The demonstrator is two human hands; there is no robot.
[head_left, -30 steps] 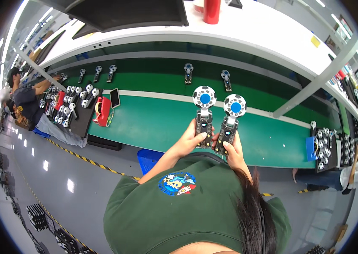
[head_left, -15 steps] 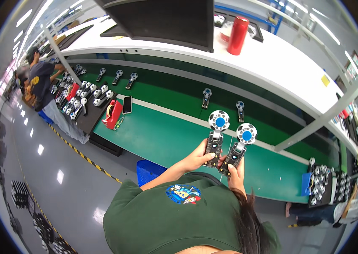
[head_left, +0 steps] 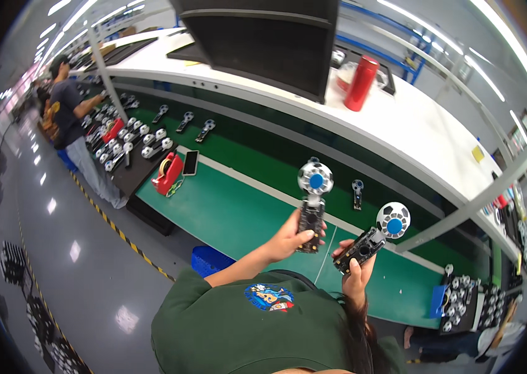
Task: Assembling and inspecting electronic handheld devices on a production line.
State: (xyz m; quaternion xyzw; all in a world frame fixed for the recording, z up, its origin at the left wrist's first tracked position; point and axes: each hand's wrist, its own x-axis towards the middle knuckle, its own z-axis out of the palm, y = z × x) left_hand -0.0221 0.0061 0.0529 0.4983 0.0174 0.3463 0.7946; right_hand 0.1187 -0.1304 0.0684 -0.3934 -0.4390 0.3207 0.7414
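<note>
I hold a handheld device in each hand: a round soccer-ball-patterned head with a blue centre on a black handle that looks like a bare circuit board. My left hand [head_left: 288,238] is closed around the handle of the left device [head_left: 316,178], its thumb pressed on the front. That device stands nearly upright over the green table. My right hand [head_left: 357,274] grips the right device [head_left: 393,220], which tilts to the right, with the thumb on its handle. The two devices are apart. Some of the fingers are hidden behind the handles.
Similar devices lie beyond on a dark green strip, including one device [head_left: 357,194]. At left are a red tape dispenser [head_left: 168,174], a phone [head_left: 191,163], a rack of devices and a person [head_left: 70,103]. A red can [head_left: 361,84] and black monitor [head_left: 257,50] stand on the white shelf.
My hands have moved apart. The right device has swung away from the left one and leans further to the right. The whole view has shifted a little.
</note>
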